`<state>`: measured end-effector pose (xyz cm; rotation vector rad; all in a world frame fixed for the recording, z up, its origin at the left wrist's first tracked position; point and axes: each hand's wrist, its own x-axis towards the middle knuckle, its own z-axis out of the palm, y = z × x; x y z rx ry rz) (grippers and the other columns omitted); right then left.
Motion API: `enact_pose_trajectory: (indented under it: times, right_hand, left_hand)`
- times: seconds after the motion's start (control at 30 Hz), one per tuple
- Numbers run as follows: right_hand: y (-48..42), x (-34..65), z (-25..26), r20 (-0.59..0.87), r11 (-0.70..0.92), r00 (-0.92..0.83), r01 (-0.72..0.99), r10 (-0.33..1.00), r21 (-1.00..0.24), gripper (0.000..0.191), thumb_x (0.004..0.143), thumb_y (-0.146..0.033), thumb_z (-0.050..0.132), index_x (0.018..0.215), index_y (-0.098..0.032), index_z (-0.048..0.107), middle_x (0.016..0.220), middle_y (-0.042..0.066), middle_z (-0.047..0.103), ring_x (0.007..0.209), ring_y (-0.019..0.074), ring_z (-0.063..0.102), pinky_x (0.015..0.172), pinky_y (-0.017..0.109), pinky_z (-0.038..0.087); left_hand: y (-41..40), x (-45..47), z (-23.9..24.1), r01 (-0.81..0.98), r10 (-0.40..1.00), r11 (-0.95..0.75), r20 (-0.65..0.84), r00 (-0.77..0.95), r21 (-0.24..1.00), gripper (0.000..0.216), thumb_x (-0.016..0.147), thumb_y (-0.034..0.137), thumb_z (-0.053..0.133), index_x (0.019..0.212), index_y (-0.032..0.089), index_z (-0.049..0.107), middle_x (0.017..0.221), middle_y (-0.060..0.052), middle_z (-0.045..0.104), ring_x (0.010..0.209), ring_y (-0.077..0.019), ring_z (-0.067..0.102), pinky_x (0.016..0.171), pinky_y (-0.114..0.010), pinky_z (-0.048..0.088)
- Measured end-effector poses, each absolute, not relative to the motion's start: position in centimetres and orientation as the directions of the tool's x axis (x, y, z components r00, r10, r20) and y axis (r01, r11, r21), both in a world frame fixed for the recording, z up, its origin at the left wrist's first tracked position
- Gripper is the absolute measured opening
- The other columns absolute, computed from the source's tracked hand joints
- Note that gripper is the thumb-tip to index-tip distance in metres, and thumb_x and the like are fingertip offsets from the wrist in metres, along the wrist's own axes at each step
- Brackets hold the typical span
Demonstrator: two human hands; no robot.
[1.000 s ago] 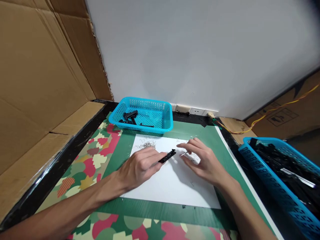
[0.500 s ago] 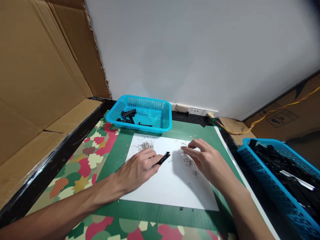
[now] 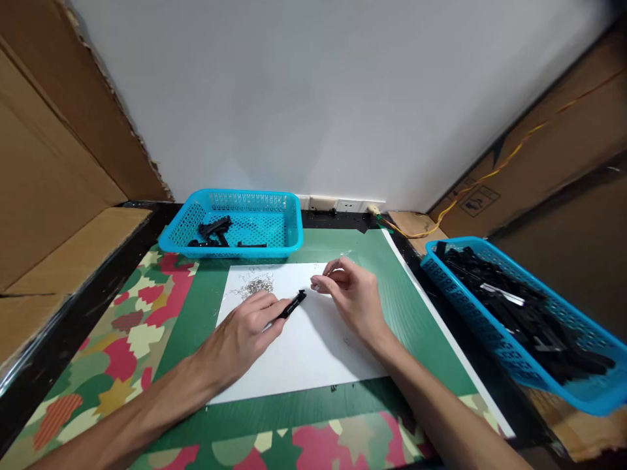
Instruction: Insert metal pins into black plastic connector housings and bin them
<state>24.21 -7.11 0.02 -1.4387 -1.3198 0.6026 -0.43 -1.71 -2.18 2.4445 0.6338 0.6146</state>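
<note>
My left hand (image 3: 252, 326) is closed around a narrow black plastic part (image 3: 292, 305), whose far end sticks out past the fingertips to the right. Just to the right of that end, my right hand (image 3: 351, 294) is in a pinch, thumb against fingers. A tiny pale tip shows at its fingertips, too small to name. Both hands are over a white sheet of paper (image 3: 289, 365). A pile of tiny metal pieces (image 3: 257, 286) lies on the sheet beyond my left hand. More small pieces on the right are mostly hidden by my right hand.
A blue basket (image 3: 292, 245) with a few black parts (image 3: 215, 228) stands behind the paper. To the right, another blue basket (image 3: 490, 346) holds many black parts (image 3: 519, 307). Cardboard (image 3: 49, 163) rises on the left; sockets (image 3: 349, 205) and a yellow cable (image 3: 441, 219) line the wall.
My right hand has moved left from the scattered metal pieces towards the black part in my left hand. The camera view has turned to the right.
</note>
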Motion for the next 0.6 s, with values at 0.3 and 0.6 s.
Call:
enact_pose_trajectory:
  times: [0.3, 0.6]
  right_hand:
    - [-6.2, 24.2, -1.5, 0.168, 0.106, 0.303, 0.212, 0.938, -0.971, 0.044, 0.090, -0.061, 0.083, 0.089, -0.021, 0.063, 0.082, 0.011, 0.083, 0.076, 0.0280, 0.083, 0.071, 0.038, 0.067]
    - [-6.1, 24.0, -1.8, 0.141, 0.090, 0.270, 0.193, 0.952, -0.977, 0.040, 0.092, -0.057, 0.081, 0.089, -0.021, 0.065, 0.078, 0.009, 0.082, 0.072, 0.0272, 0.081, 0.070, 0.036, 0.065]
  left_hand:
    - [-1.5, -0.3, -2.0, 0.320, 0.567, -0.707, 0.235, 0.790, 0.630, 0.026, 0.110, 0.018, 0.053, 0.126, 0.023, 0.073, 0.104, -0.006, 0.071, 0.100, -0.0250, 0.065, 0.088, -0.038, 0.052]
    - [-1.5, -0.3, -2.1, 0.311, 0.555, -0.709, 0.229, 0.800, 0.633, 0.035, 0.109, 0.017, 0.054, 0.140, 0.025, 0.068, 0.105, -0.006, 0.071, 0.102, -0.0252, 0.064, 0.091, -0.039, 0.052]
